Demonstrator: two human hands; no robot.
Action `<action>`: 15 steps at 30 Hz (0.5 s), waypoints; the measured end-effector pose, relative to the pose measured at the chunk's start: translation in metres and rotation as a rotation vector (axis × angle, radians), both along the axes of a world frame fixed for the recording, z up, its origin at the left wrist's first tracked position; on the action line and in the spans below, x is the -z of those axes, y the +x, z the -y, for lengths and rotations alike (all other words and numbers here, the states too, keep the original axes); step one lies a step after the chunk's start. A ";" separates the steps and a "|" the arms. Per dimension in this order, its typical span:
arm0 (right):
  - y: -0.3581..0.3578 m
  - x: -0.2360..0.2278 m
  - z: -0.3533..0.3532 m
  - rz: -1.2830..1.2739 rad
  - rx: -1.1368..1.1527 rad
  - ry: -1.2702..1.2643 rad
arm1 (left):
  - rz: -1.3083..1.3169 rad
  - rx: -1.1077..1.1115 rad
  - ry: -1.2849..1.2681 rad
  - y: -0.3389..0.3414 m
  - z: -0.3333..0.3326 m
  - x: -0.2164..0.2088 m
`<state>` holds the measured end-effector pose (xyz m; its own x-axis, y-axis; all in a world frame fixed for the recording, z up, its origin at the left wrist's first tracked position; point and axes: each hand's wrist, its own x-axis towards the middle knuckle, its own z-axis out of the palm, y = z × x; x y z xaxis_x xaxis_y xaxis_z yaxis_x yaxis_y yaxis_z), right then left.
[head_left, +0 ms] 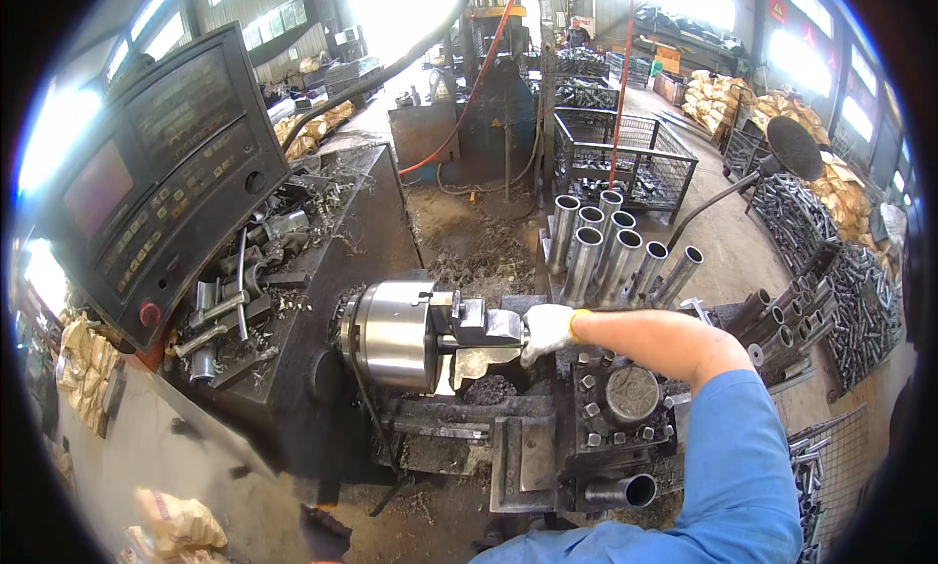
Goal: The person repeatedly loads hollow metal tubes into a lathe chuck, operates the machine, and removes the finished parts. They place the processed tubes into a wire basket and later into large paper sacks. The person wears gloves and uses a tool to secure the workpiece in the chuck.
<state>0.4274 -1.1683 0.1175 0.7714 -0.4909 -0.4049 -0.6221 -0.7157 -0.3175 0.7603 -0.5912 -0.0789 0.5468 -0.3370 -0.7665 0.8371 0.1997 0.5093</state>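
My right hand (547,333), in a white glove with a yellow cuff, reaches in from the right to the jaws of a lathe chuck. Its fingers are closed at the outer end of the jaws (502,325), and what they grip is hidden by the glove. The shiny steel chuck (396,337) sits left of the hand. Just below the forearm stands a tool post (633,396) with a round cap and several bolts. A short metal tube (621,491) lies at its near side. My left hand does not show.
Several upright steel tubes (586,256) stand beyond my right forearm. A control panel (166,163) rises at the left, beside a ledge with metal offcuts (239,300) and shavings. Wire-mesh crates (625,163) stand farther back; piles of metal parts (865,320) lie at the right.
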 end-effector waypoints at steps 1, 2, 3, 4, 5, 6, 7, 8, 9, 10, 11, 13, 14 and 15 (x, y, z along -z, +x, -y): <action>0.001 0.000 -0.001 -0.002 -0.019 -0.043 | 0.010 0.027 -0.028 0.000 -0.001 0.005; 0.002 -0.001 -0.002 0.014 -0.009 -0.085 | 0.435 0.184 0.180 -0.001 -0.002 0.010; 0.003 -0.004 -0.003 -0.016 -0.036 -0.066 | 0.862 0.342 0.391 -0.002 -0.002 0.016; 0.004 -0.008 -0.003 -0.088 -0.065 -0.057 | 1.287 0.498 0.600 -0.004 -0.002 0.023; 0.005 -0.015 -0.004 -0.117 -0.084 -0.051 | 1.140 0.326 0.459 -0.006 0.000 0.028; 0.005 -0.024 -0.007 -0.085 -0.088 -0.052 | 0.986 0.154 0.322 -0.009 0.001 0.032; 0.004 -0.036 -0.010 -0.109 -0.089 -0.067 | 0.804 0.057 0.159 -0.012 0.001 0.033; -0.001 -0.050 -0.017 -0.104 -0.079 -0.103 | 0.787 -0.003 0.191 -0.018 0.003 0.030; -0.009 -0.066 -0.027 -0.017 0.032 -0.180 | 0.746 0.015 0.194 -0.025 0.004 0.022; -0.023 -0.083 -0.040 0.046 0.109 -0.257 | 0.737 0.007 0.205 -0.031 0.009 0.009; -0.042 -0.099 -0.057 0.199 0.110 -0.357 | 0.579 0.049 0.267 -0.038 0.006 -0.014; -0.089 -0.123 -0.099 0.449 0.220 -0.316 | 1.071 0.061 0.713 -0.058 0.019 -0.066; -0.114 -0.130 -0.121 0.535 0.265 -0.370 | 1.253 0.068 1.006 -0.066 0.031 -0.099; -0.139 -0.131 -0.144 0.628 0.392 -0.311 | 1.594 0.004 0.920 -0.068 0.041 -0.137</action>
